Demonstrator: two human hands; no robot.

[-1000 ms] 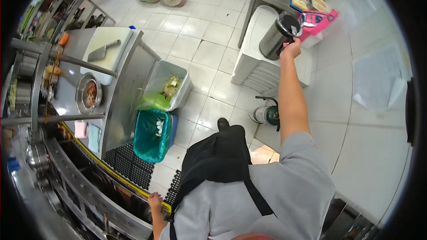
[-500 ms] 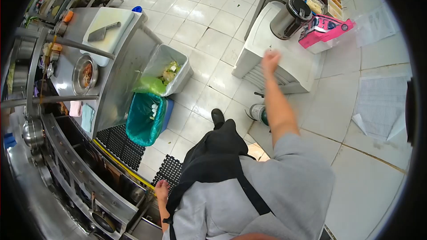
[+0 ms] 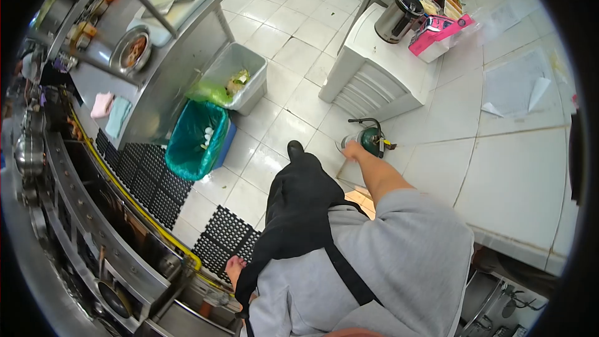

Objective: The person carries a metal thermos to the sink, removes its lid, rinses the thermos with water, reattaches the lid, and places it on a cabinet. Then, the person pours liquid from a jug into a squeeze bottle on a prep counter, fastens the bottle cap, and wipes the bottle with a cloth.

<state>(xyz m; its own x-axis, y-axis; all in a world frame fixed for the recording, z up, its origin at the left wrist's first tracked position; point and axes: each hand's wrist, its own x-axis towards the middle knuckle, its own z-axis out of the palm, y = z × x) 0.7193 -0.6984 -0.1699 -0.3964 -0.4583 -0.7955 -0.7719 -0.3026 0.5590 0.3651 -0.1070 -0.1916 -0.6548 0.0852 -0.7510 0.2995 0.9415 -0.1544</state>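
My right hand (image 3: 353,151) hangs low with its fingers curled in, and I see nothing in it. In view it overlaps the near side of a green cylinder (image 3: 372,142) with a black hose and a valve on top, standing on the floor by the wall. I cannot tell whether the two touch. Down at my left side, my left hand (image 3: 234,266) is loosely closed, with nothing visible in it. Below it lies a black perforated floor mat (image 3: 226,237). My black apron (image 3: 299,203) covers my front.
A white cabinet (image 3: 365,87) carries a metal urn (image 3: 397,17) and a pink package (image 3: 433,34). At left, a steel counter (image 3: 168,56) holds a cleaver, a bowl (image 3: 130,51) and cloths. Two bins, one lined green (image 3: 187,156), stand beside it. Stoves (image 3: 93,224) line my left.
My right hand has swung down and back from in front of the cabinet to beside the green cylinder. My view has shifted, and more of the floor mats and right-hand wall shows.
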